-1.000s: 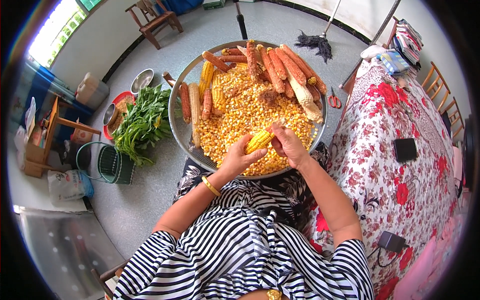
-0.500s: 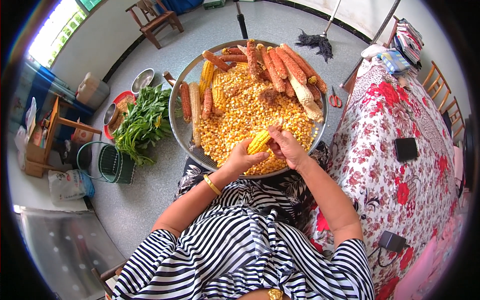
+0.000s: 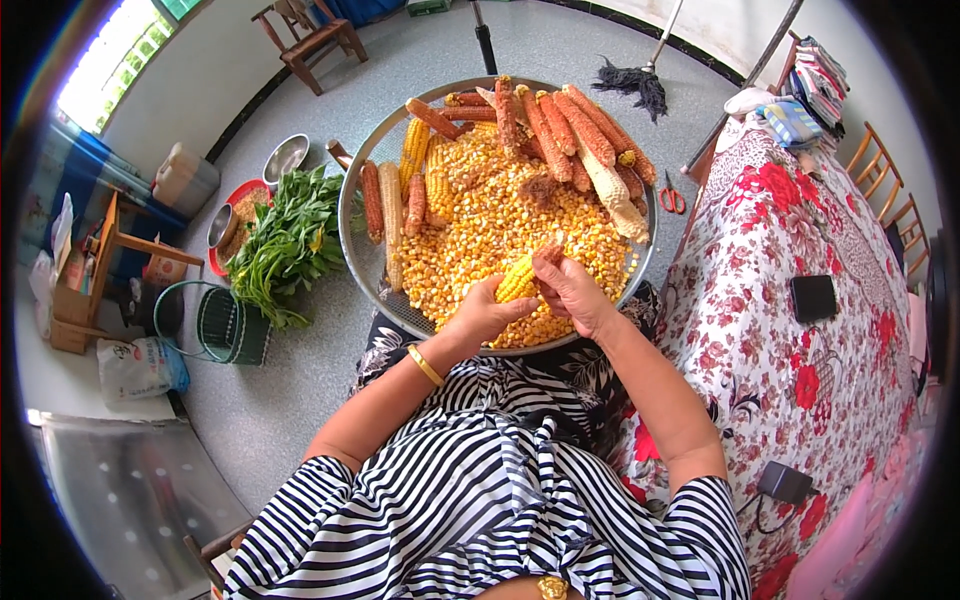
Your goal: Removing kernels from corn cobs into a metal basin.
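Note:
Between my hands is a yellow corn cob, tilted up to the right, with kernels still on it and a bare reddish tip. My left hand wraps round its lower end. The fingers of my right hand are closed on the upper end, by the bare tip. Both hands are over the near side of a round metal sieve tray on my lap. Loose corn kernels cover the tray. Stripped reddish cobs lie along its far edge, and a full yellow cob lies at its left.
Leafy greens, a metal bowl and a green basket stand on the floor to the left. Right of the tray are red-handled scissors and a flower-patterned cloth bearing a black phone. A mop stands farther off.
The cob has turned slightly in my hands, and more of its bare reddish tip shows. Both hands stay in nearly the same place over the tray.

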The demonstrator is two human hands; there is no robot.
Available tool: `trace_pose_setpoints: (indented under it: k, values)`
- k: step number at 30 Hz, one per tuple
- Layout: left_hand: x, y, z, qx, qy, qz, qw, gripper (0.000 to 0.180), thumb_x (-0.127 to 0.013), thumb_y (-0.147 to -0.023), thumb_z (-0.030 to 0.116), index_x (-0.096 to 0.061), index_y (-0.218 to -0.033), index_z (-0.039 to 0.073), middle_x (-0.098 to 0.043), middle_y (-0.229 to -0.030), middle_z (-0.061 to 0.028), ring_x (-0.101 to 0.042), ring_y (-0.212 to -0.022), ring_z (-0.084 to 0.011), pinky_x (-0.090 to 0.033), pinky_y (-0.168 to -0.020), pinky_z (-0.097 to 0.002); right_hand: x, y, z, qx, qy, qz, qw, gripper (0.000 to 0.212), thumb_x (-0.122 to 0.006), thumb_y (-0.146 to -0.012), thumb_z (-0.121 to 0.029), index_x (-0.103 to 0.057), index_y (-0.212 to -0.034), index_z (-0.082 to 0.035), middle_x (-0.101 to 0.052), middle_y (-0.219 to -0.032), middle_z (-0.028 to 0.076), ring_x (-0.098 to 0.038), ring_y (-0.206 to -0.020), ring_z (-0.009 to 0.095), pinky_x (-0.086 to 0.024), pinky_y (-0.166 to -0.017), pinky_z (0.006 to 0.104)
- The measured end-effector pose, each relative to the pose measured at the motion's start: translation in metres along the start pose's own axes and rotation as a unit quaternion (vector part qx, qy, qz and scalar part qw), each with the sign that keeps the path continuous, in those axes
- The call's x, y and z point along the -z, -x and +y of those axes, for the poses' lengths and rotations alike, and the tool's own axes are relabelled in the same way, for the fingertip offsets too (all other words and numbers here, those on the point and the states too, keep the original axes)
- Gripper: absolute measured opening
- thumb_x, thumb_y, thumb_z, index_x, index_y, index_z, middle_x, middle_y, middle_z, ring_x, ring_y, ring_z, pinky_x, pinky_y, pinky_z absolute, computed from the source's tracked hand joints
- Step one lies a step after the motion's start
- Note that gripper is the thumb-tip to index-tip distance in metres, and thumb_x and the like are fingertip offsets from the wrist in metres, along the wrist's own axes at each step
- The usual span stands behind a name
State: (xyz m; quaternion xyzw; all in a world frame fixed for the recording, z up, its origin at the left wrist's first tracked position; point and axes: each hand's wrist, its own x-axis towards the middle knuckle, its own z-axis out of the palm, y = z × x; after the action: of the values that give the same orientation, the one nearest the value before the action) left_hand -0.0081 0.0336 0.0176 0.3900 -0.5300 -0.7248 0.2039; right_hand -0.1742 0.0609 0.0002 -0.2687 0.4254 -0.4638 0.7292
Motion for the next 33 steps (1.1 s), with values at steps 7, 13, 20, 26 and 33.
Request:
trace_pose_setpoints:
  k: [7, 13, 20, 26, 33]
  values:
    - [0.013, -0.007, -0.015, 0.049, 0.085, -0.029, 0.995, 0.03, -0.066, -0.076, 0.021, -0.053, -0.098, 0.005, -0.051, -0.065, 0.0039, -0.035, -0.043, -0.0016, -0.027, -0.037, -0.0185, 0.001, -0.005, 0.005, 0.024, -0.025, -0.014, 0.999, 0.022, -0.051, -0.086, -0.031, -0.044, -0.075, -0.014, -0.035, -0.055, -0.008, -0.027, -0.041, 0.001, -0.02, -0.036, 0.0163]
    - [0.015, -0.007, -0.01, 0.093, 0.149, -0.047, 0.983, 0.027, -0.064, -0.078, 0.018, -0.053, -0.099, 0.005, -0.053, -0.068, 0.0026, -0.04, -0.046, -0.002, -0.032, -0.04, -0.0174, -0.002, -0.003, 0.002, 0.002, -0.041, 0.003, 0.999, 0.027, -0.052, -0.084, -0.038, -0.045, -0.078, -0.013, -0.034, -0.054, -0.008, -0.026, -0.039, 0.001, -0.02, -0.035, 0.0167]
    - [0.001, -0.005, 0.007, 0.038, 0.016, -0.004, 0.999, 0.034, -0.066, -0.076, 0.016, -0.053, -0.104, 0.003, -0.057, -0.084, -0.0002, -0.049, -0.069, -0.0035, -0.039, -0.057, -0.018, -0.003, -0.003, 0.008, 0.01, 0.038, 0.018, 0.999, 0.039, -0.053, -0.081, -0.047, -0.049, -0.069, -0.01, -0.036, -0.048, -0.007, -0.025, -0.035, 0.003, -0.019, -0.034, 0.0185]
    - [0.004, -0.004, 0.005, 0.05, 0.147, -0.035, 0.987, 0.024, -0.064, -0.078, 0.021, -0.052, -0.094, 0.008, -0.045, -0.059, 0.0063, -0.031, -0.038, 0.0002, -0.02, -0.033, -0.0153, -0.001, -0.006, 0.01, 0.028, -0.008, -0.017, 0.999, 0.033, -0.05, -0.084, -0.041, -0.048, -0.072, -0.01, -0.039, -0.054, -0.006, -0.029, -0.038, 0.002, -0.019, -0.034, 0.0183]
    - [0.007, -0.014, -0.009, 0.003, 0.025, -0.006, 1.0, 0.029, -0.065, -0.076, 0.015, -0.054, -0.1, 0.004, -0.055, -0.074, 0.0024, -0.044, -0.055, -0.0029, -0.035, -0.047, -0.0163, -0.006, -0.002, 0.007, -0.007, -0.047, -0.02, 0.999, 0.027, -0.051, -0.085, -0.037, -0.047, -0.08, -0.011, -0.039, -0.056, -0.006, -0.029, -0.04, 0.002, -0.019, -0.034, 0.0175]
